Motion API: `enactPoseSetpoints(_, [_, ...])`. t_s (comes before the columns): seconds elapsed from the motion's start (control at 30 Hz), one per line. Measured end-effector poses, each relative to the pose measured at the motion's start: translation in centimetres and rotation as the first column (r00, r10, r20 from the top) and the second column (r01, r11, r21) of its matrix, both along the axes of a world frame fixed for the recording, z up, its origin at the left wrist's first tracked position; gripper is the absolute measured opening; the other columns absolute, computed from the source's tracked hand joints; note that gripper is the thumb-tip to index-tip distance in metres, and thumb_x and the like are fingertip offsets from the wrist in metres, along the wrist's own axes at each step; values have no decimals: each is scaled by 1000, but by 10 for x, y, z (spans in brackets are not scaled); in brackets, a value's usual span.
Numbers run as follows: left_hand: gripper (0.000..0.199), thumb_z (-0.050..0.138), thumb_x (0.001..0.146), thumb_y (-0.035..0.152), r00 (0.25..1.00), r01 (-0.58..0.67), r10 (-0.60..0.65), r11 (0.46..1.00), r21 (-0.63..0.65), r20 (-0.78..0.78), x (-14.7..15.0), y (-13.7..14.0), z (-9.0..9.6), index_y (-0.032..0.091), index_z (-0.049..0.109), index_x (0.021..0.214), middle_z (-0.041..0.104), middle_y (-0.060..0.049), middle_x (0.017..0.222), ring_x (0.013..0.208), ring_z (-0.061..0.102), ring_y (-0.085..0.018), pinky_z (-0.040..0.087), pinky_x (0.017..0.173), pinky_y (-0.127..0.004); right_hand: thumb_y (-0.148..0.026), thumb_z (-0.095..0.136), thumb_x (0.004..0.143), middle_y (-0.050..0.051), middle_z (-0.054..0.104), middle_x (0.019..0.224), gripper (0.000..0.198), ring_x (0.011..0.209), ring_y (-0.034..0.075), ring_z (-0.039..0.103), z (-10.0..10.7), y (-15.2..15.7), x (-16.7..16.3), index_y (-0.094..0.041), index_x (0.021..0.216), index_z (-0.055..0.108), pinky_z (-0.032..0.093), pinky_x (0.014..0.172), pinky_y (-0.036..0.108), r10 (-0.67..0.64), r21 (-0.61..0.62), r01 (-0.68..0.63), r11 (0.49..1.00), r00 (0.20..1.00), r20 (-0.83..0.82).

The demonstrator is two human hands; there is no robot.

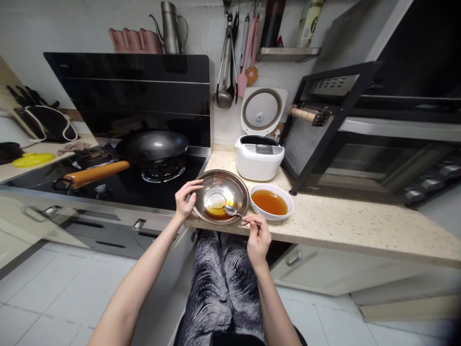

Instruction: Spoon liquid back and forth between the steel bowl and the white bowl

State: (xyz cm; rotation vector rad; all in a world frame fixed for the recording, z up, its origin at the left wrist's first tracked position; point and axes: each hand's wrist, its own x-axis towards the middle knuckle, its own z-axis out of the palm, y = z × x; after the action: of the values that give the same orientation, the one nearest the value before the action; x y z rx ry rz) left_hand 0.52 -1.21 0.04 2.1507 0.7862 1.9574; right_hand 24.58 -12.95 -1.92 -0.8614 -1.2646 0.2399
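A wide metal bowl (236, 185) sits near the counter's front edge, with a shallow pool of amber liquid (215, 211) toward its near side. My left hand (187, 198) holds the bowl's left rim, its fingers reaching over the edge and the thumb lower down. Between the fingertips of my right hand (258, 236) is the handle of a metal spoon (231, 210). The spoon's head is inside the bowl, over the liquid. Just right of the metal bowl stands a white oval bowl (290, 207) holding reddish-brown liquid (269, 202).
Behind the bowls is a white rice cooker (260, 163) with its lid raised. A black wok (154, 144) rests on the stove to the left, its orange handle (97, 174) pointing frontward. An oven (389, 163) in a black rack stands right. Utensils (224, 98) hang on the wall.
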Motion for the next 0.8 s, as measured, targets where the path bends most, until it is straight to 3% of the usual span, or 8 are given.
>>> enactPoseSetpoints(0.3, [37,53,99,47,998,-56,55,998,-19,-15,1,-2,2,20,78,100,77,-13,117,107,73,-29,59,94,-48,-25,47,105,2,69,85,21,74,15,66,-1,0,1,-22,91,62,56,69,28,12,1,-12,1000,1000,19])
enactPoseSetpoints(0.8, [38,52,100,46,997,-72,72,997,11,-16,0,-2,-2,20,78,101,78,-13,116,105,74,-28,59,94,-48,-26,46,105,3,69,84,22,74,15,65,-7,0,1,-21,89,61,55,69,29,24,-2,-24,1000,1000,8])
